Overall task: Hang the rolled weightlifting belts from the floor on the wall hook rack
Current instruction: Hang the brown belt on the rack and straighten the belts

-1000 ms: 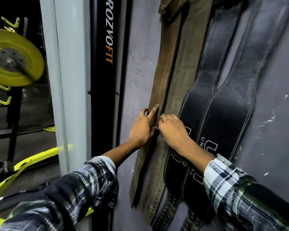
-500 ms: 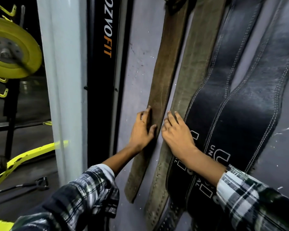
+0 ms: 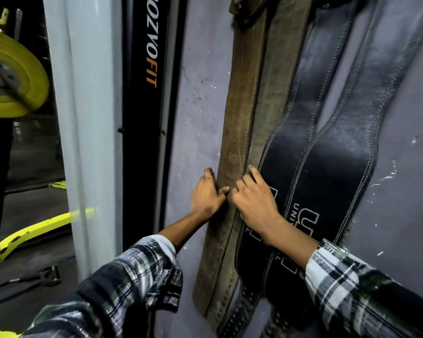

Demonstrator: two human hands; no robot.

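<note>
The fingers (image 3: pixel 208 175) of the left hand (image 3: pixel 206 195) are curled around the left edge of the brown leather belt (image 3: pixel 239 113), with the thumb laid across its front, so the strap is pinched between thumb and fingers. The fingers (image 3: pixel 250 173) of the right hand (image 3: pixel 253 202) are bent and spread, with their tips pressed on the seam between the brown belt and the olive suede belt (image 3: pixel 277 76) just beside it; whether anything is pinched there cannot be told. Both wrists are seen coming out of plaid sleeves (image 3: pixel 142 276). The two belts hang flat against the grey wall (image 3: pixel 200 106), side by side and touching, their tops running out of view. To the right, two black stitched belts (image 3: pixel 327 167) with white lettering are hung beside them. Left of the wall, a black upright (image 3: pixel 142 93) lettered in white and orange is seen, then a pale pillar (image 3: pixel 83 118), and a yellow weight plate (image 3: pixel 12 86) beyond.
</note>
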